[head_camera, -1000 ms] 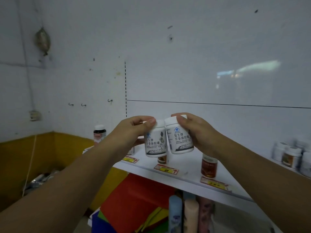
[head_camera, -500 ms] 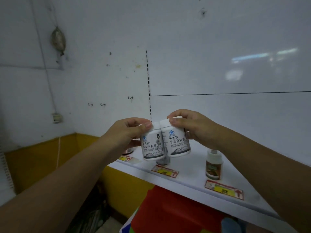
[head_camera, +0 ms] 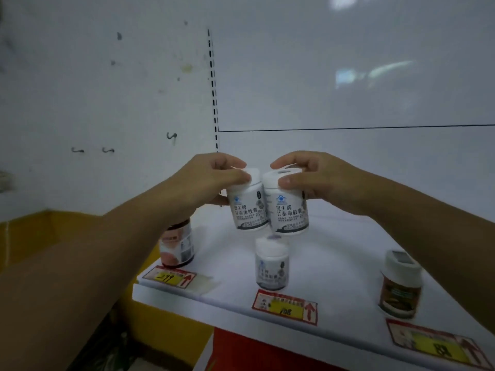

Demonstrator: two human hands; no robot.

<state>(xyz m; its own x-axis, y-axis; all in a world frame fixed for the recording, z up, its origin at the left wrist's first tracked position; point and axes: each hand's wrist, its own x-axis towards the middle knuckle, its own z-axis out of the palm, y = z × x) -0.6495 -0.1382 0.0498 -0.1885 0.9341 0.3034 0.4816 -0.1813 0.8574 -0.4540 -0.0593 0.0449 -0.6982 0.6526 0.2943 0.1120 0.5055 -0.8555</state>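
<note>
Two white pill bottles with the same blue-logo label hang side by side above a white shelf (head_camera: 334,263), their sides touching. My left hand (head_camera: 211,178) grips the cap of the left bottle (head_camera: 247,207). The right bottle (head_camera: 289,210) is held at its cap by my right hand (head_camera: 310,178). Below them a third bottle of the same kind (head_camera: 272,263) stands on the shelf.
A red-brown labelled bottle (head_camera: 178,245) stands at the shelf's left corner, partly behind my left forearm. A brown-labelled bottle with a white cap (head_camera: 400,285) stands at the right. Red and yellow price tags (head_camera: 285,307) line the front edge. Behind is a white wall with small hooks (head_camera: 171,135).
The view has come closer and tilted down onto the shelf. Both held bottles stay together in my hands, now over the standing bottle of the same kind.
</note>
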